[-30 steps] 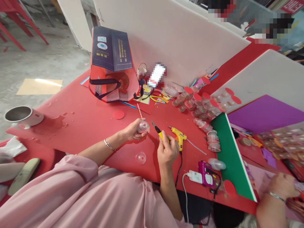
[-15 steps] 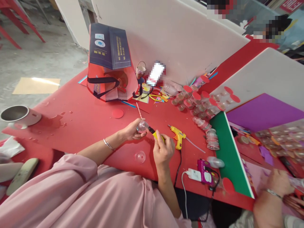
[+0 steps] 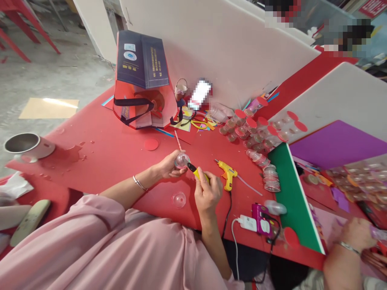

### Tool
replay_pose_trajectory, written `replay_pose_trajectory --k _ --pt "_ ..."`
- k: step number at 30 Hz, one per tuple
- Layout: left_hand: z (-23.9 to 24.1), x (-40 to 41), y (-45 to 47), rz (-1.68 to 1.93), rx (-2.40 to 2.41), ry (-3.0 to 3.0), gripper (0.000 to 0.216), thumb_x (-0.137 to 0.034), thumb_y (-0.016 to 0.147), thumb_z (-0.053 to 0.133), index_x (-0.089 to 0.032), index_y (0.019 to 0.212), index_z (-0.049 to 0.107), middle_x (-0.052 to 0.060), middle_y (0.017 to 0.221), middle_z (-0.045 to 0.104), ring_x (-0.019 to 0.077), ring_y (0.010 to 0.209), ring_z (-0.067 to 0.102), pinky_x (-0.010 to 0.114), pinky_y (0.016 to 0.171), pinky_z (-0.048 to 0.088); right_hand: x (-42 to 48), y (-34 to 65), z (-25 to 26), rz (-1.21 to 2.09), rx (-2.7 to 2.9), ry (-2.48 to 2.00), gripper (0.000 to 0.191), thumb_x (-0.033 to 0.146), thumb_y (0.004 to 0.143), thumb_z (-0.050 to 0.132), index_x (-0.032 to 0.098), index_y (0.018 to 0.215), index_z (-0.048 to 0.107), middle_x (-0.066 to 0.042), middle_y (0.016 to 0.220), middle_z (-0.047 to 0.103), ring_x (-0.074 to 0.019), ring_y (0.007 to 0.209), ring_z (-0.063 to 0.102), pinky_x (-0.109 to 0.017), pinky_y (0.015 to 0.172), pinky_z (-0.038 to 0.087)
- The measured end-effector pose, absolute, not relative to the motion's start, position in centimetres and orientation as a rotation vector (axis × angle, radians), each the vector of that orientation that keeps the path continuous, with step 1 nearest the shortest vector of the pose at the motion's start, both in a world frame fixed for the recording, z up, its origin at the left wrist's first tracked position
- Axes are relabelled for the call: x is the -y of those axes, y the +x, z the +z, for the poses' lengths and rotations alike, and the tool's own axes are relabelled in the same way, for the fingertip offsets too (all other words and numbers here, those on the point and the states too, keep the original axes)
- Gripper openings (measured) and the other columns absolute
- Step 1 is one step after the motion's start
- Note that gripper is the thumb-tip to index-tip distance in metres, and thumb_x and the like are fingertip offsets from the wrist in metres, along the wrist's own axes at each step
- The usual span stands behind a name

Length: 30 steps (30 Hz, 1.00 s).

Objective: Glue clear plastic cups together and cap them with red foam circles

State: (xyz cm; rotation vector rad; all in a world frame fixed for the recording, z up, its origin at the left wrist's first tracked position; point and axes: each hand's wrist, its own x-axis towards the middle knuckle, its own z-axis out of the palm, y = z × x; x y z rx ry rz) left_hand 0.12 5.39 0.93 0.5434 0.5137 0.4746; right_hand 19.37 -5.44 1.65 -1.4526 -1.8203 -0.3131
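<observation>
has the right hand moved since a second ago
Yes: against the yellow glue gun, the right hand has shifted left, away from it, bringing the cutter to the clear plastic piece in the left hand.

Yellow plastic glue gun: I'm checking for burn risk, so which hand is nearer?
Right. The right hand, gripping a yellow-and-black tool, is just left of the glue gun; the left hand, holding a clear plastic dome, is farther left.

A white partition [image 3: 217, 52] is standing behind the red desk [image 3: 117, 161]; red furniture legs [image 3: 22, 27] are resting on grey floor [image 3: 69, 80].
</observation>
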Motion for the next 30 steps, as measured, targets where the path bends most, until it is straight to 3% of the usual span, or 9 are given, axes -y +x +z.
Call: replay_pose_trajectory --k 5,9,13,19,30 --pt "1.03 -5.44 0.11 0.467 -0.503 0.529 0.065 -0.064 0.093 0.040 -0.009 0.077 0.070 0.005 0.051 0.054 0.0065 0.030 0.022 0.018 0.027 0.016 5.49 19.25 1.69 -0.332 1.785 -1.488 0.034 0.021 0.100 0.064 0.027 0.134 0.068 -0.007 0.103 0.071 -0.0174 0.093 0.067 -0.032 0.087 0.050" --pt "0.93 -5.48 0.17 0.460 -0.494 0.532 0.066 -0.066 0.091 0.040 -0.011 0.064 0.064 0.006 0.048 0.053 0.0067 0.029 0.023 0.019 0.026 0.016 5.50 19.33 1.43 -0.332 1.824 -1.453 0.036 0.021 0.099 0.066 0.029 0.135 0.068 -0.007 0.107 0.071 -0.0178 0.097 0.067 -0.033 0.090 0.050" --pt "0.89 -5.49 0.19 0.461 -0.468 0.535 0.064 -0.064 0.090 0.042 -0.008 0.080 0.071 0.004 0.050 0.054 0.0062 0.028 0.022 0.017 0.026 0.017 5.39 19.55 1.29 -0.342 1.765 -1.518 0.035 0.022 0.101 0.063 0.028 0.135 0.068 -0.007 0.103 0.071 -0.0174 0.092 0.066 -0.033 0.087 0.050" --pt "0.89 -5.43 0.36 0.460 -0.494 0.550 0.066 -0.068 0.088 0.044 -0.011 0.057 0.061 0.006 0.047 0.050 0.0062 0.029 0.023 0.018 0.026 0.017 5.65 19.00 1.50 -0.267 1.834 -1.429 0.039 0.020 0.099 0.066 0.029 0.137 0.066 -0.007 0.108 0.071 -0.0178 0.097 0.066 -0.033 0.089 0.049" --pt "0.84 -5.37 0.56 0.401 -0.534 0.503 0.063 -0.069 0.085 0.044 -0.013 0.059 0.060 0.005 0.049 0.049 0.0056 0.030 0.019 0.017 0.026 0.012 5.49 18.92 1.56 -0.428 1.821 -1.463 0.040 0.014 0.097 0.065 0.030 0.134 0.068 -0.007 0.108 0.072 -0.0192 0.098 0.066 -0.035 0.090 0.049"
